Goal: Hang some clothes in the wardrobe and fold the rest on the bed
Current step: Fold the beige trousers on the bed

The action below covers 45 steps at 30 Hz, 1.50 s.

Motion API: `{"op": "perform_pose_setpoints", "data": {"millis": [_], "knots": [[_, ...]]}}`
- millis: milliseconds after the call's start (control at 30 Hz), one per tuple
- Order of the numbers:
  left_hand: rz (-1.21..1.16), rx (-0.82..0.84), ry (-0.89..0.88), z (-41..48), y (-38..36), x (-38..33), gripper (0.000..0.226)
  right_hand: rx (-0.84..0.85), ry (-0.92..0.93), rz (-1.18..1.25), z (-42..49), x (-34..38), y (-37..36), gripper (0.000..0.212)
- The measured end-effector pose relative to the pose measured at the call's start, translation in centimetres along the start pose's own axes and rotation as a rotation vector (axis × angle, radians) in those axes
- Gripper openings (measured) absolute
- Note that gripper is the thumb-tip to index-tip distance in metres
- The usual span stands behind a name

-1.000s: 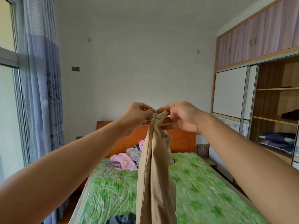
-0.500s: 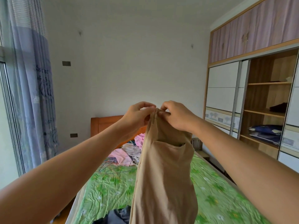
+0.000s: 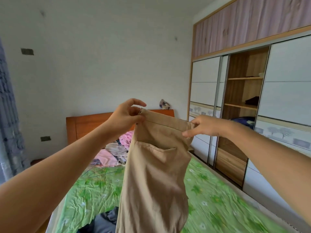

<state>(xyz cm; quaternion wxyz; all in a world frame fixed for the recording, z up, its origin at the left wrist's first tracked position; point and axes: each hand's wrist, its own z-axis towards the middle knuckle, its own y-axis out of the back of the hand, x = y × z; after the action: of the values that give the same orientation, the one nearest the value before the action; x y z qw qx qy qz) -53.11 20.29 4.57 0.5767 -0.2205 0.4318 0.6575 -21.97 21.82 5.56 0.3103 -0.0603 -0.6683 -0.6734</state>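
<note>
Beige trousers [image 3: 156,174] hang in front of me above the bed, back pocket facing me. My left hand [image 3: 125,114] pinches the left end of the waistband, its upper fingers lifted. My right hand [image 3: 203,126] pinches the right end. The waistband is stretched flat between them. The legs drop out of view at the bottom. The bed [image 3: 94,190] has a green flowered sheet. The wardrobe [image 3: 244,101] stands at the right with one section open, showing wooden shelves.
A heap of pink and patterned clothes [image 3: 114,148] lies near the orange headboard [image 3: 87,123]. A dark grey garment [image 3: 104,222] lies on the bed's near end. A dark folded item [image 3: 252,100] and blue bedding [image 3: 244,120] sit on wardrobe shelves. A curtain [image 3: 8,115] hangs at left.
My hands have moved apart along the waistband, spreading it flat where it was bunched between them. The view has turned right toward the wardrobe.
</note>
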Motion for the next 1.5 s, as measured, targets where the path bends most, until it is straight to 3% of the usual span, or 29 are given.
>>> {"op": "perform_pose_setpoints", "data": {"millis": [167,300,433,533,667,733,833,900,967,1033,1133,1267,1367,1500], "knots": [[0.337,0.043,-0.117,0.9,-0.7,-1.5,0.038,-0.097,0.116,0.402,-1.6,-0.8,1.4,0.025],[0.282,-0.031,-0.114,1.8,-2.2,-2.9,0.043,-0.068,0.202,0.634,-2.4,-2.3,2.2,0.036],[0.220,-0.085,-0.100,2.3,-5.3,-3.5,0.044,0.011,0.191,0.611,-3.1,-5.3,3.5,0.044],[0.416,-0.054,-0.178,3.1,-7.7,-4.2,0.037,-0.148,0.220,0.605,-3.1,-7.4,4.5,0.033],[0.593,-0.088,-0.199,4.5,-10.2,-5.9,0.038,-0.352,0.308,0.712,-2.1,-9.3,6.0,0.050],[0.639,-0.123,-0.168,4.8,-12.1,-7.3,0.049,-0.376,0.348,0.754,-1.7,-10.1,6.5,0.054],[0.988,-0.076,-0.239,5.7,-16.6,-9.4,0.081,-0.330,0.423,0.809,-1.1,-11.0,6.8,0.054],[1.142,0.048,-0.149,7.0,-19.8,-10.0,0.083,-0.305,0.456,0.795,-0.8,-11.6,7.1,0.054],[1.070,0.163,-0.030,8.2,-21.8,-9.9,0.051,-0.291,0.488,0.765,-0.8,-12.3,7.5,0.055],[0.947,0.179,-0.024,8.9,-22.8,-9.6,0.026,-0.240,0.494,0.802,-1.0,-13.6,8.1,0.059],[0.898,0.116,-0.066,9.5,-23.6,-9.5,0.025,-0.024,0.440,0.805,-1.5,-16.9,8.2,0.065],[0.875,0.014,-0.088,10.2,-23.3,-10.0,0.032,0.252,0.206,0.554,-2.5,-23.4,4.9,0.044],[0.892,-0.032,-0.097,11.3,-21.8,-11.0,0.031,0.223,0.096,0.320,-3.4,-28.1,2.2,0.059],[0.932,-0.050,-0.092,12.5,-20.6,-11.5,0.028,0.144,0.058,0.228,-3.5,-30.9,0.0,0.075]]}}
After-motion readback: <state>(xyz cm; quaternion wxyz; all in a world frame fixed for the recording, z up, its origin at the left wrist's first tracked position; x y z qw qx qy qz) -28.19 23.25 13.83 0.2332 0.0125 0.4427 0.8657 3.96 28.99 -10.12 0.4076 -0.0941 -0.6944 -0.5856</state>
